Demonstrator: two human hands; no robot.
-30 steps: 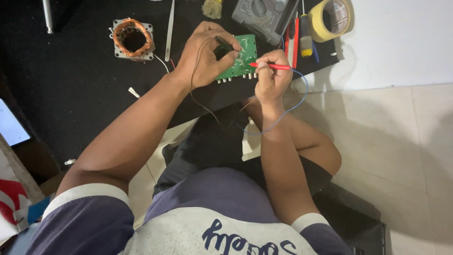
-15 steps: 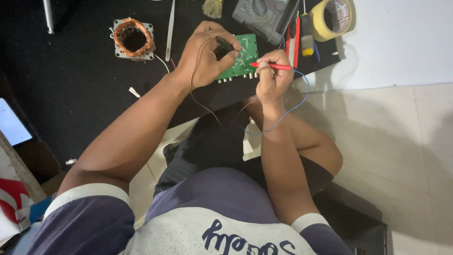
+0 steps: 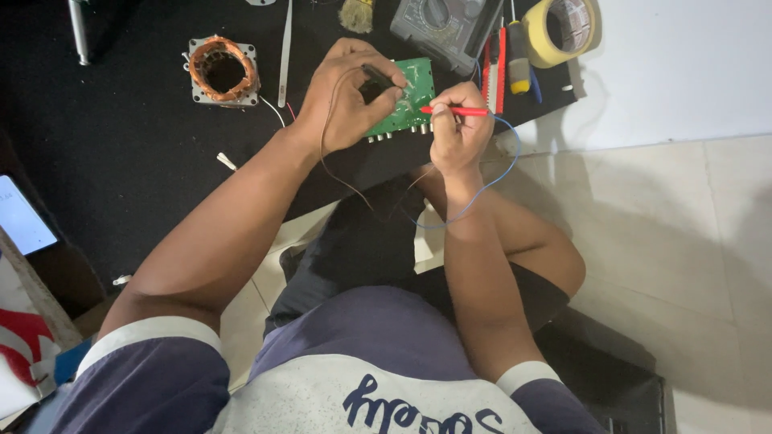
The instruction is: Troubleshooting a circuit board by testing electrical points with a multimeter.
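Our left hand (image 3: 346,100) pinches a black probe (image 3: 378,78) against the green board (image 3: 406,100), which lies at the near edge of the black mat (image 3: 121,161), while our right hand (image 3: 454,128) holds a red probe (image 3: 454,111) like a pen, tip at the board's right edge. To do this well, we judge, we should brace both wrists, keep each tip on a single contact, and let the leads hang slack. Beyond the red probe lies a grey meter (image 3: 442,24), its face too small to make out. Right of it sit a red cutter (image 3: 497,68) and a round yellow tape roll (image 3: 561,28). Left of our left hand stands a square copper coil (image 3: 223,71).
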